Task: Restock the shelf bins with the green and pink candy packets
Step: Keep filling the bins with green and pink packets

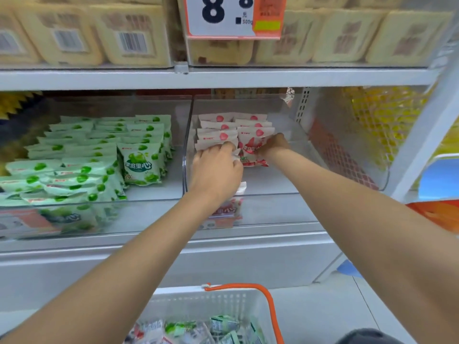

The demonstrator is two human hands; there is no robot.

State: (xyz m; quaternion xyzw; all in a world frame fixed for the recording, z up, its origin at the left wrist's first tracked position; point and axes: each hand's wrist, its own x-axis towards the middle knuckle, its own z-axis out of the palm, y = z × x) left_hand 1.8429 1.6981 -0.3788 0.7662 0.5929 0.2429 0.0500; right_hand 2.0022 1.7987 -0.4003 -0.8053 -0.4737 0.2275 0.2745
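Where the forearms enter, basket [198, 306]: one, white, orange handle, mixed packets inside, well below the fingers.
Shelf [248, 256]: grey store shelving.
Bins: two, clear; green bin [154, 214] left of the fingers, pink bin [273, 209] around them.
Left hand [216, 167]: fingers curled onto pink packets [218, 135], two rows, at least six upright.
Right hand [272, 145]: fingers pinching front pink packet [250, 147] of the right row.
Green packets [140, 165]: many, uncounted.

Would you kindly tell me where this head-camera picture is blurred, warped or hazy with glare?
Head view: the beige packs on the top shelf are blurred; head view, right edge: the wide lens tilts the shelf post; head view: the clear bin front is hazy with reflections; head view, centre: the green packets and pink packets are sharpest, evenly lit.
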